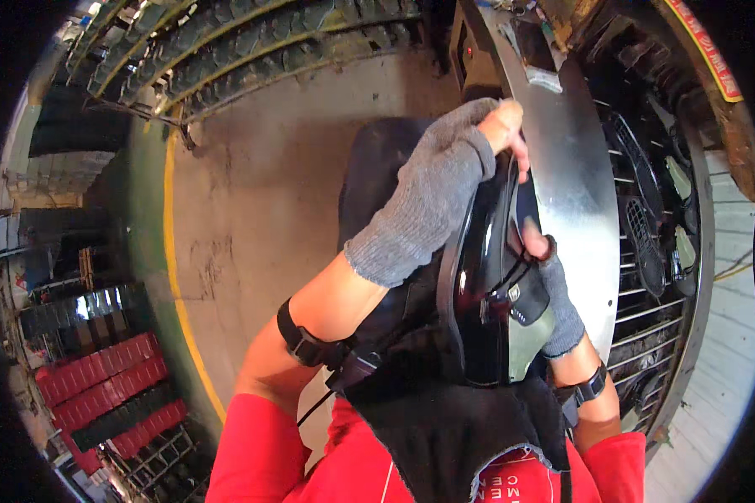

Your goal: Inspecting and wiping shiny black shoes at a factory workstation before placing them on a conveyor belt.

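A black shoe (469, 293) with a glossy side, dark laces and a pale grey-green part near its heel rests over my lap, against a black apron (444, 427). Its long side runs away from me. My left hand (461, 159), in a grey fingerless glove, bends over the far end of the shoe with fingertips curled down. On the shoe's right side lies my right hand (553, 285), gloved the same way, its thumb up by the opening and its other fingers hidden behind the shoe. Both hands grip the shoe.
A shiny metal worktop (574, 201) stands close at my right, with a dark flat device (535, 46) at its far end. Beyond it, a barred rack (646, 335) holds black shoes and soles. Racks of dark shoes (251, 59) stand far left; red ridged pieces (101, 377) lie left.
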Motion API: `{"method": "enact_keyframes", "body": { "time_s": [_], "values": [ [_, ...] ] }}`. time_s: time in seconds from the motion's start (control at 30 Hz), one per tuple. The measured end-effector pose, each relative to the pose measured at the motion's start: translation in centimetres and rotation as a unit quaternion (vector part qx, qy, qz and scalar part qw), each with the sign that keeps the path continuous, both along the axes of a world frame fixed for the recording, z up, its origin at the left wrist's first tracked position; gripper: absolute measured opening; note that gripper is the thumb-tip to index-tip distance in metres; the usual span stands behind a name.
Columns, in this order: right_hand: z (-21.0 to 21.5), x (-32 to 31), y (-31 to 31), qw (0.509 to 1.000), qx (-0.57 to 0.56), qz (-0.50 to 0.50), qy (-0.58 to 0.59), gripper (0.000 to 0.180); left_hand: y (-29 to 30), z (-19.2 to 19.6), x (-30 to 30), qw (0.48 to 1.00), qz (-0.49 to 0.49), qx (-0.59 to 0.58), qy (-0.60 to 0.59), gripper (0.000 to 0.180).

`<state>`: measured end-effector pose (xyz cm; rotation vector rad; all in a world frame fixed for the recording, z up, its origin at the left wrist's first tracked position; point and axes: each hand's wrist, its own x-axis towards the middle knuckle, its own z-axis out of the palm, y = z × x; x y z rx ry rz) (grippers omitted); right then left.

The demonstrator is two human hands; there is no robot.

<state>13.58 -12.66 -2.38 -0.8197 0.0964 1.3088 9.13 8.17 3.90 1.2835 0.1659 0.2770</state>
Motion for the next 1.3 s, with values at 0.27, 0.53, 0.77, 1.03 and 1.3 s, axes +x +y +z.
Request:
{"method": "enact_keyframes", "body": {
  "time_s": [0.27,0.53,0.77,1.03,1.3],
  "values": [
    [2.3,-3.7,-3.6,0.971,-0.135,0.066,-0.185,0.069,-6.2,-4.9,-5.7,0.975,0.204,-0.087,0.009,0.069],
    [-1.1,-0.5,2.8,0.996,-0.058,-0.011,-0.073,0.05,0.2,-7.5,-2.9,0.986,0.163,0.002,0.027,0.068],
    [-4.7,0.8,4.8,0.984,-0.064,-0.048,-0.159,0.049,-5.3,-13.2,-9.0,0.974,0.101,-0.157,0.13,0.067],
    [-1.6,4.1,-2.0,0.99,0.083,-0.103,-0.055,0.071,-2.4,-8.7,-4.3,0.987,-0.131,0.004,0.092,0.084],
    [-0.5,5.6,-35.9,0.801,-0.341,-0.32,-0.374,0.045,-2.4,-13.3,-4.6,0.98,-0.069,0.03,0.182,0.054]
  ]
}}
